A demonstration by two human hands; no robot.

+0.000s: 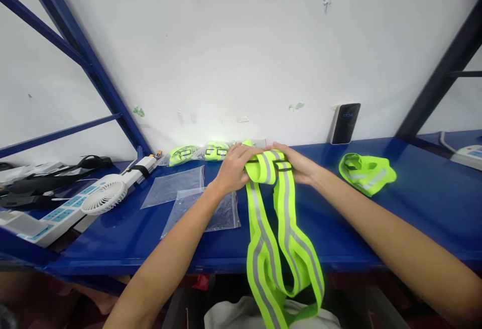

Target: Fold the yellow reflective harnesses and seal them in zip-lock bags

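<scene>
A neon yellow-green reflective strap with grey stripes and black buckles hangs in long loops over the shelf's front edge. Its upper end is bunched between my two hands. My left hand grips the bunched part from the left, fingers curled round it. On the other side my right hand holds it near a black buckle, its fingers partly hidden behind the strap. Just left of my hands lie two clear zip bags, flat on the blue shelf. Another reflective strap sits folded to the right.
Bagged reflective straps lie along the wall. A phone leans against the wall at the back right. On the left are a white power strip, a small white fan and black straps. Blue posts frame the shelf.
</scene>
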